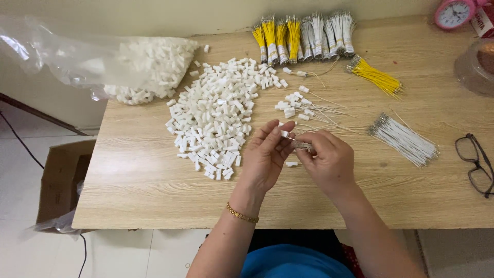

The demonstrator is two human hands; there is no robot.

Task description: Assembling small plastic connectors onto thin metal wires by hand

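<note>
Two hands meet over the middle of the wooden surface (134, 180) in the head view, which is the only one I've got. My left hand (265, 157) pinches a small white plastic connector (284, 133) between thumb and fingertips, so that grip is narrow and closed on the piece. My right hand (329, 162) is curled tight around a thin bunch of white wires (303, 146), whose ends poke out toward the connector; the two look like they're touching or just about, can't tell exactly. There's a gold bracelet (242, 214) on the left wrist.

Just left of the hands sits a big loose heap of white connectors (216, 116), and one stray connector (292, 164) lies right under the hands. Behind the hands is a little cluster of connectors with wires already in them (301, 105).

Farther back along the wall edge is a row of banded wire bundles (303, 36), yellow on the left, white on the right. A loose yellow bunch (375, 76) and a loose white bunch (404, 140) lie to the right, well apart from the hands. A clear plastic bag (103, 62) full of more connectors spills onto the top left corner. Black glasses (476, 164) rest at the right edge, a pink clock (454, 13) stands in the far corner, and a cardboard box (59, 180) sits on the floor to the left.
</note>
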